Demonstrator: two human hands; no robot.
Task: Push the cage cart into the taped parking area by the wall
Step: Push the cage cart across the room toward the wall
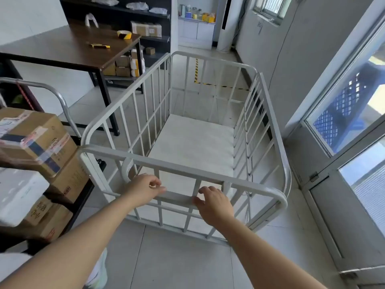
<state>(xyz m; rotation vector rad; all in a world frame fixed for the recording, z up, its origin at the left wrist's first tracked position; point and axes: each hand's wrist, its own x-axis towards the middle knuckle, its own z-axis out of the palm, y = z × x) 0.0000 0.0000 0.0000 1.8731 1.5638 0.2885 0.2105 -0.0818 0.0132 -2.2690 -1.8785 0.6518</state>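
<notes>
The white cage cart (208, 65) stands in front of me, its flat deck bare. Beyond its far end, yellow-and-black tape (196, 69) marks the parking area on the floor beside the right wall. Both hands are at the cart's near handle bar (179, 197). My left hand (143, 188) lies over the bar's left part, fingers loosely curled and thumb on top. My right hand (214, 203) sits on the bar's right part, its thumb touching the bar and its fingers spread above it. Neither hand is closed round the bar.
A second trolley (52, 90) with stacked cardboard boxes (35, 138) is close on my left. A dark table (68, 49) carrying a tape roll stands ahead left, with shelves of boxes behind it. The wall and glass door (343, 142) run along the right.
</notes>
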